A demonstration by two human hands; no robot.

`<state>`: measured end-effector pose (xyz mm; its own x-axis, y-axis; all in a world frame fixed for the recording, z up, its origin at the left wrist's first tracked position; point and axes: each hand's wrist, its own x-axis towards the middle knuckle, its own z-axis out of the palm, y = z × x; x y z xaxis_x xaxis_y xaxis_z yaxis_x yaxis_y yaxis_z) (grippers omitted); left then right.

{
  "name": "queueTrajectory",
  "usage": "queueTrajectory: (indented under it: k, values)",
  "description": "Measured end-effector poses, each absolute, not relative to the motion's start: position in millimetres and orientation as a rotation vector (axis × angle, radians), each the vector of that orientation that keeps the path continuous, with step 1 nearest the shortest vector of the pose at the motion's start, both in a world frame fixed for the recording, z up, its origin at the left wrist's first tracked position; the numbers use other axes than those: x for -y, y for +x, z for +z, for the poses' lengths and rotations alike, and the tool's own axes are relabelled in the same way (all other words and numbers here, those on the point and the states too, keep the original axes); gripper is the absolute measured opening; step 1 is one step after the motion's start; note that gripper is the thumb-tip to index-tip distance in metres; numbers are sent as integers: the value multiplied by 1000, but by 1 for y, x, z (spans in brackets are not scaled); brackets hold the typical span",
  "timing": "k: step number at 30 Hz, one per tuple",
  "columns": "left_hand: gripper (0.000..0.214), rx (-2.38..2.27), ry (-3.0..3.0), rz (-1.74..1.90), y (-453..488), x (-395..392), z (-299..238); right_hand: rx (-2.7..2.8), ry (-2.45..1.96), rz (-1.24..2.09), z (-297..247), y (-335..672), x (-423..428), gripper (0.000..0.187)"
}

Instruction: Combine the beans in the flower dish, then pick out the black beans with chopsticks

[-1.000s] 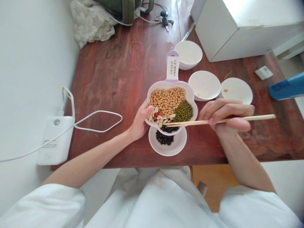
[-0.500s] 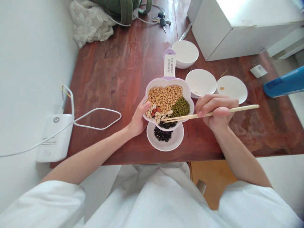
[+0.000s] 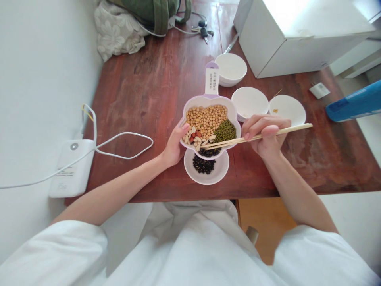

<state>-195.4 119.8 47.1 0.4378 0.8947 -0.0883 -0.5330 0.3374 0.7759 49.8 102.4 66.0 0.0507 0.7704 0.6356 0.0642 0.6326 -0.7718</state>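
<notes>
My left hand grips the left rim of a lilac flower-shaped bowl with a handle, tilted over a small white dish. The bowl holds yellow soybeans, green mung beans, pale peanuts with a few red ones, and black beans near its front edge. Black beans also lie in the white dish below. My right hand is closed on a pair of wooden chopsticks, whose tips reach into the bowl's front part among the beans.
Three white bowls stand behind the lilac bowl. A white box sits at the back right, a blue object at the right. Keys, cloth and a green bag lie at the back. A white device with a cable is at the left.
The view has shifted slightly. My right hand with the chopsticks has moved left, closer to the bowl, and the tips lie further in among the beans. My left hand keeps its grip.
</notes>
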Motion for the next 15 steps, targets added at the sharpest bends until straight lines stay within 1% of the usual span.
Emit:
queueTrajectory:
  k: [15]
  values:
    - [60, -582, 700, 1000, -195, -119, 48, 1461, -726, 633, 69, 51, -99, 52]
